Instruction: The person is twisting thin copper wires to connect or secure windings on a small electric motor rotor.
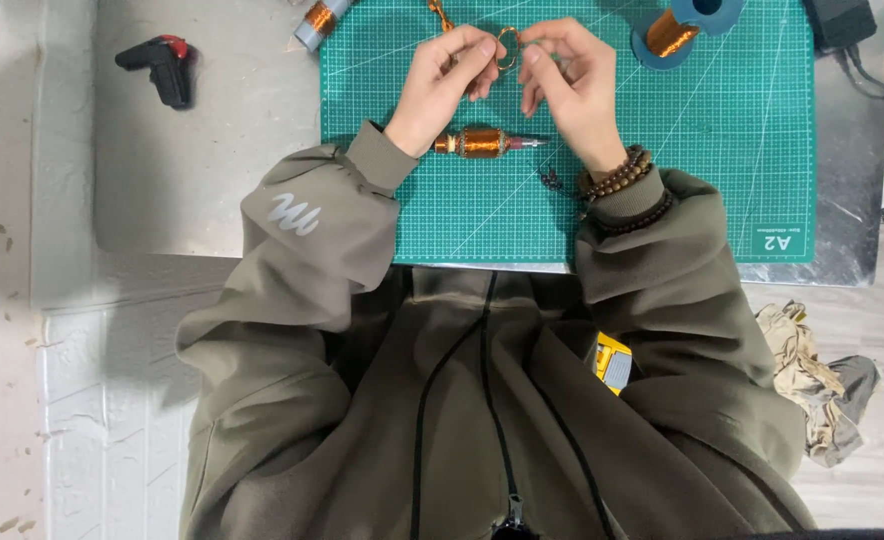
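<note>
Hands meet over the green cutting mat [662, 150]: left hand [449, 75] and right hand [567, 75] both pinch a small copper wire loop [508, 42], seemingly mid-shaping, above the wound copper coil [482, 143], so steady fingertip tension looks needed.

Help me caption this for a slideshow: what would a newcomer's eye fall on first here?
The left hand and right hand meet at the top of the green cutting mat, pinching a small loop of copper wire between them. Just below lies a copper-wound armature, and a blue spool of copper wire sits at the mat's upper right.
</note>
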